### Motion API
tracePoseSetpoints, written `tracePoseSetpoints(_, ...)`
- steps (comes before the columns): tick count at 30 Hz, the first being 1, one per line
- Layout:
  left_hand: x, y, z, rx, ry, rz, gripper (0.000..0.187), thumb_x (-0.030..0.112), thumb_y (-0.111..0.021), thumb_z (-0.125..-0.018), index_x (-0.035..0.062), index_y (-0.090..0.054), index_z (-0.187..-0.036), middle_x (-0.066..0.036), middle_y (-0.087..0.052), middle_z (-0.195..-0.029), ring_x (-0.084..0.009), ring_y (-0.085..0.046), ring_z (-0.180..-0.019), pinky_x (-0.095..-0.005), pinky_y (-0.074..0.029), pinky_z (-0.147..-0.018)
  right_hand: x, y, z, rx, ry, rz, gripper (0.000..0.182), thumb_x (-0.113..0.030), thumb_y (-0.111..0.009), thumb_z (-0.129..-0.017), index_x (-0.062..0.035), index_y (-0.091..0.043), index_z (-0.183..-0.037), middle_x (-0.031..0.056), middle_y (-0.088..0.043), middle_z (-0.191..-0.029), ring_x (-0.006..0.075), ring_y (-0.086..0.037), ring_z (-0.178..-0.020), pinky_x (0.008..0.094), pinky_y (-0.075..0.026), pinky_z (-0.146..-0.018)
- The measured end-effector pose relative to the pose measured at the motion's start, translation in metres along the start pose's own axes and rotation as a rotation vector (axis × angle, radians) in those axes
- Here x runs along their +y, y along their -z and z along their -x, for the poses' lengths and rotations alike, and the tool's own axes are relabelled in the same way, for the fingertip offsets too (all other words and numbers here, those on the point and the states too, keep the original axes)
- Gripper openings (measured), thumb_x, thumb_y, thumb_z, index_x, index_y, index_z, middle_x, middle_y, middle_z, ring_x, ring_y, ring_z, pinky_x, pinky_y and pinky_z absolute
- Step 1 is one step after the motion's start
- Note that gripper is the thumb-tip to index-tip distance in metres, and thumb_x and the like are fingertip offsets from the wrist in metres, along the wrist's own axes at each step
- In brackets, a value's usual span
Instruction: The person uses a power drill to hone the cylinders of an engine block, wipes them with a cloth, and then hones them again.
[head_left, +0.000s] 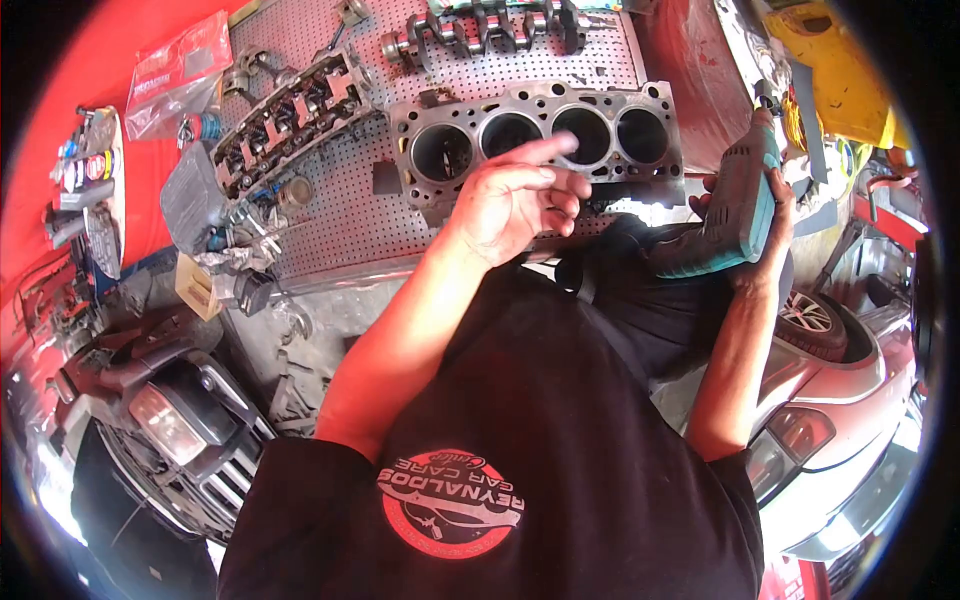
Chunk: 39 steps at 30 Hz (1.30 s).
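Note:
My left hand (pixel 515 200) is raised in front of the engine block (pixel 545 100), holding nothing, its fingers apart and one fingertip blurred. It overlaps the view of the block's near edge; whether it touches is unclear. The block lies with its four round bores facing up. My right hand (pixel 783 205) is wrapped round a teal and black power drill (pixel 745 200), right of the block. The drill's chuck points away from me, and part of the tool hides my palm.
A perforated metal table (pixel 345 225) bears a cylinder head (pixel 290 125) at left and a crankshaft (pixel 490 35) at the far side. Small parts and a plastic bag (pixel 180 75) are at left. A car headlight (pixel 168 422) is at lower left, another car's wheel (pixel 808 312) at right.

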<state>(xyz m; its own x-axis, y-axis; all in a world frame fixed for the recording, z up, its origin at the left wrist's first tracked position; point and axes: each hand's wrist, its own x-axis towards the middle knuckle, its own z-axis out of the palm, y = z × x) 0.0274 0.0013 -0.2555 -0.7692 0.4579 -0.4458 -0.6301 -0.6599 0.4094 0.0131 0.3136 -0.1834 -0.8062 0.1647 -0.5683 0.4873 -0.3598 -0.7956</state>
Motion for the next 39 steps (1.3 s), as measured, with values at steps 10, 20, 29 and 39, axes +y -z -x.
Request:
tracePoseSetpoints(10,0.085,0.029,-0.041,0.276,-0.572,-2.503,0.084,0.046,-0.08,-0.082,0.0144,-0.045,-0.152,-0.014,-0.07,-0.117,-0.0339,-0.064,-0.116,-0.0466,-0.052,-0.098,0.003,-0.011,0.005,-0.096,0.061,0.013,0.077,-0.054,-0.063,-0.09,0.0049,-0.05,-0.137,0.0236,-0.068,-0.106,0.0318,-0.072,-0.085,0.0458,-0.062,-0.078)
tracePoseSetpoints(20,0.098,-0.004,-0.076,-0.317,-0.848,-2.956,0.082,0.045,-0.081,-0.08,0.0203,-0.046,-0.15,-0.007,-0.066,-0.107,-0.0253,-0.062,-0.11,-0.0452,-0.045,-0.097,0.017,-0.024,0.024,-0.092,0.034,-0.055,0.068,-0.054,-0.063,-0.09,0.004,-0.058,-0.124,0.019,-0.069,-0.096,0.0287,-0.07,-0.078,0.0396,-0.059,-0.071)
tracePoseSetpoints(29,0.1,-0.012,-0.076,-0.393,-0.842,-2.962,0.082,0.04,-0.081,-0.08,0.0196,-0.045,-0.151,-0.007,-0.066,-0.109,-0.0254,-0.062,-0.112,-0.048,-0.042,-0.1,0.016,-0.029,0.028,-0.002,0.056,-0.113,0.069,-0.053,-0.064,-0.089,0.0043,-0.057,-0.127,0.0187,-0.069,-0.1,0.028,-0.07,-0.084,0.038,-0.058,-0.074)
tracePoseSetpoints(39,0.084,-0.002,-0.09,-0.286,-0.61,-3.008,0.089,0.043,-0.082,-0.079,0.0187,-0.042,-0.154,-0.012,-0.068,-0.111,-0.0281,-0.063,-0.114,-0.0494,-0.043,-0.096,0.013,-0.022,0.026,-0.022,0.051,-0.07,0.069,-0.054,-0.065,-0.088,0.005,-0.058,-0.124,0.0182,-0.069,-0.097,0.0279,-0.07,-0.08,0.0387,-0.058,-0.074)
